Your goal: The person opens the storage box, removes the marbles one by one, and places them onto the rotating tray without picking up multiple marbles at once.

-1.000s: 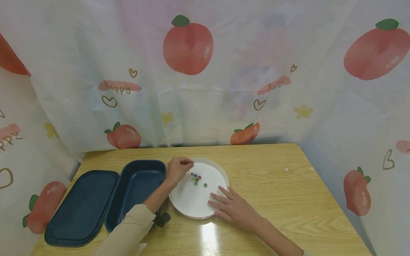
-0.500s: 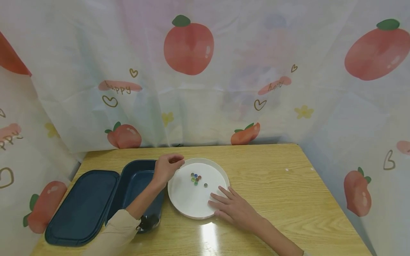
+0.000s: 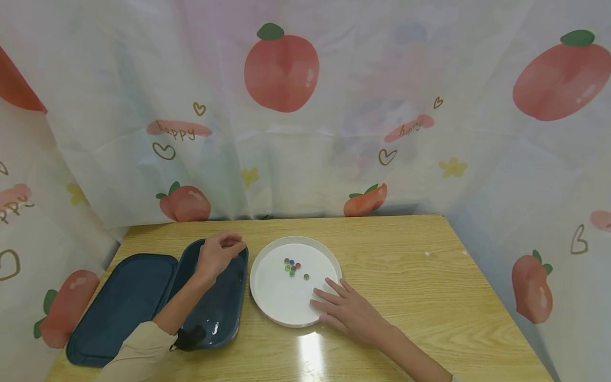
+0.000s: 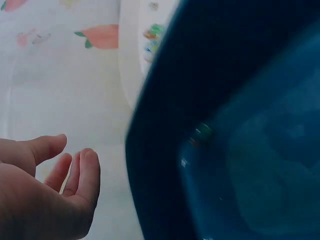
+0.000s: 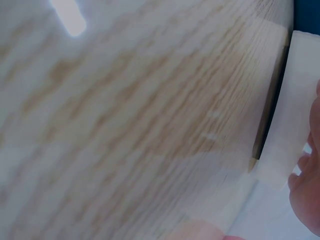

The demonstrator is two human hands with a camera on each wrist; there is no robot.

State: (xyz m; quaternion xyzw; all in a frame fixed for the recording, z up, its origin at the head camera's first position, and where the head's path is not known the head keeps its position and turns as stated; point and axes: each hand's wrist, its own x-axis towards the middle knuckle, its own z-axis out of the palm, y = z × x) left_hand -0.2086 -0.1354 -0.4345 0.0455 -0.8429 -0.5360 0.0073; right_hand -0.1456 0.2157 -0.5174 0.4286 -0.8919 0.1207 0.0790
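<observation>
My left hand (image 3: 220, 257) is over the far end of the dark blue rectangular box (image 3: 224, 313). In the left wrist view its thumb and fingers stand apart with nothing between them. A blurred green and reddish marble (image 4: 202, 132) shows inside the box there. Right of the box, a round white tray (image 3: 272, 302) with a low rim bears several small glass marbles (image 3: 293, 268), bunched together, plus a lone marble (image 3: 306, 277) to their right. My right hand (image 3: 350, 313) rests at the tray's near right rim, fingers spread out over it.
A matching dark blue lid (image 3: 121, 302) lies on the wooden table (image 3: 406, 276), left of the box. Behind the table hangs a curtain (image 3: 305, 154) with a fruit print, which also lines both sides.
My left hand has moved left from over the tray to above the box, and its thumb and fingers have parted. The right hand, tray and its marbles stay in place.
</observation>
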